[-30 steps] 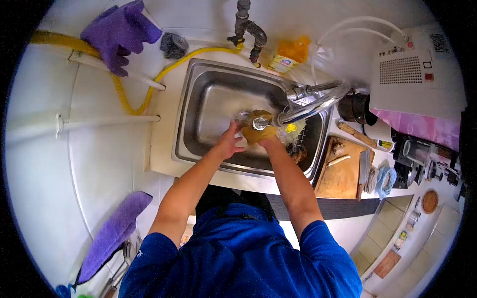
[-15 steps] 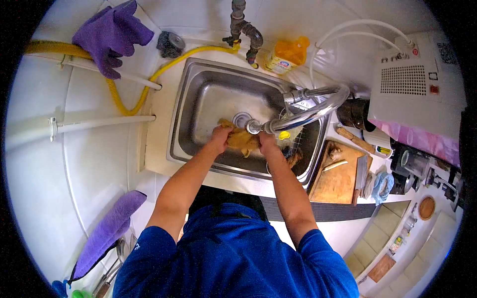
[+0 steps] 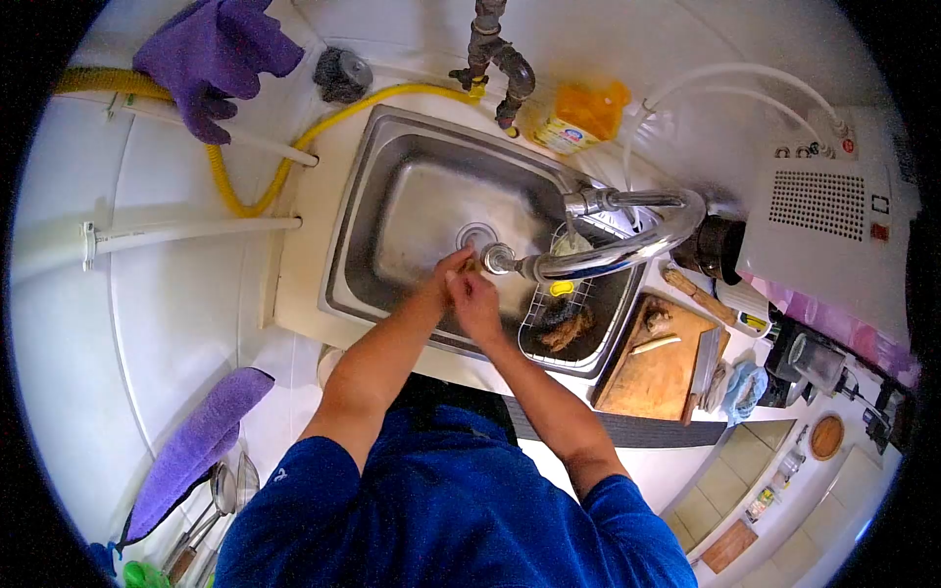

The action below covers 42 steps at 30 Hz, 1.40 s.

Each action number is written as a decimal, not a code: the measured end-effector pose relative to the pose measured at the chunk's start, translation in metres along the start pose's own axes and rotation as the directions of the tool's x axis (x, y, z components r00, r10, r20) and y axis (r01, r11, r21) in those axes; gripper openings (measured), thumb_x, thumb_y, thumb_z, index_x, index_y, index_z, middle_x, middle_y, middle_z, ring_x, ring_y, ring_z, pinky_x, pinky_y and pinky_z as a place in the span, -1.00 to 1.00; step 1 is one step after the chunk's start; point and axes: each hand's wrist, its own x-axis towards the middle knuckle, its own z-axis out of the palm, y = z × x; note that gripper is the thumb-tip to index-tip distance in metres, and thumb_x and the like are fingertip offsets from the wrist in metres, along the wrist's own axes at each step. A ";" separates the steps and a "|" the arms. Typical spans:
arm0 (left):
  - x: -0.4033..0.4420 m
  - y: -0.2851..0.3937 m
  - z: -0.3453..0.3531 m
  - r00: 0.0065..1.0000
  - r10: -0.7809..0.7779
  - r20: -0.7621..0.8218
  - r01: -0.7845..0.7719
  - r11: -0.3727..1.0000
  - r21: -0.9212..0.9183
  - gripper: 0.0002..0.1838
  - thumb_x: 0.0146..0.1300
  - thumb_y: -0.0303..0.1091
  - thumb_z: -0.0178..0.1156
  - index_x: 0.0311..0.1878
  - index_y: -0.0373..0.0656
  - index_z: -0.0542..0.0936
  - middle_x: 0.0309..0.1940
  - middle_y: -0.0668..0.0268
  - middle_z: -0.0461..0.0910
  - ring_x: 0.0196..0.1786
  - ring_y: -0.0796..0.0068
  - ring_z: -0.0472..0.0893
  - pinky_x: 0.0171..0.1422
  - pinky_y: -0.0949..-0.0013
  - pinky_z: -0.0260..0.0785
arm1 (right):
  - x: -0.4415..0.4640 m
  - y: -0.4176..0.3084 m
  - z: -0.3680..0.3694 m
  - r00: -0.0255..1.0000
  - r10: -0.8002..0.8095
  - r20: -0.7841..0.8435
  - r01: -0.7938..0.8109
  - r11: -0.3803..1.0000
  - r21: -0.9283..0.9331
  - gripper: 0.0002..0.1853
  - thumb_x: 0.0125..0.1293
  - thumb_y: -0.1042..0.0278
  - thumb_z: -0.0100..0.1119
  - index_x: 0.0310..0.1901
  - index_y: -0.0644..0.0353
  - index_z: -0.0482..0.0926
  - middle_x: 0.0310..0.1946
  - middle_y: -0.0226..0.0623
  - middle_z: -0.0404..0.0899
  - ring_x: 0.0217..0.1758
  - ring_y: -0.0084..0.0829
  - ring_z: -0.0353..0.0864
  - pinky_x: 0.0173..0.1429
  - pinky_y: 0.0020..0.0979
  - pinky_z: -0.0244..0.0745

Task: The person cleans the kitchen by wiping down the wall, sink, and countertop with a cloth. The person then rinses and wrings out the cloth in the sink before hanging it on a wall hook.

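Observation:
Over the sink (image 3: 392,176), close to the drain, both my hands meet with fingers curled. My left hand (image 3: 453,267) is closed at the upper left, and my right hand (image 3: 475,302) is closed against it, just below. The yellow-brown cloth seen earlier between them is almost wholly covered by my fingers. Right above the hands hangs the end of the chrome faucet (image 3: 618,257). I cannot tell whether water runs.
Inside the sink's right side sits a wire rack (image 3: 534,321) with a brown scrubber (image 3: 569,333) and a yellow item (image 3: 561,288). A cutting board (image 3: 627,377) with a knife (image 3: 703,372) lies right of the sink. An orange-yellow jug (image 3: 578,116) stands behind it.
My hands have come together from either end of the stretched cloth, the right one moving left and down. The cloth has gone from spread out to hidden in my fingers. The rack shows more.

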 end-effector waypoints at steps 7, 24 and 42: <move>-0.067 0.029 0.104 0.979 0.010 -0.206 0.000 0.999 0.044 -0.40 0.52 0.26 -0.02 0.10 -0.18 0.55 -0.10 0.19 0.68 -0.08 0.20 0.70 0.04 0.01 0.57 | 0.091 0.156 0.009 0.880 -0.106 -0.463 0.162 0.983 0.083 -0.60 0.43 0.00 0.19 -0.19 0.28 0.64 -0.32 -0.06 0.66 -0.25 -0.09 0.63 -0.12 -0.07 0.49; -0.037 0.027 0.073 0.945 -0.096 -0.312 0.098 0.995 -0.007 -0.53 0.32 0.11 0.33 -0.12 -0.17 0.60 -0.27 0.15 0.66 -0.35 0.23 0.67 -0.29 0.05 0.57 | 0.009 -0.001 0.006 0.979 0.168 -0.112 -0.139 0.963 0.229 -0.70 0.46 0.18 0.22 -0.14 0.32 0.64 -0.41 -0.18 0.65 -0.28 -0.27 0.64 -0.14 -0.15 0.51; -0.053 0.031 0.058 0.945 0.276 0.179 -0.327 0.731 0.599 -0.35 0.04 -0.57 0.32 0.30 -0.16 0.51 0.08 0.33 0.66 0.14 0.35 0.62 0.36 0.31 0.41 | 0.073 0.081 -0.046 0.772 0.178 0.610 -0.590 -0.154 0.792 -0.65 0.52 0.01 0.13 0.01 0.14 0.64 -0.05 -0.17 0.72 -0.02 -0.27 0.71 0.17 -0.23 0.66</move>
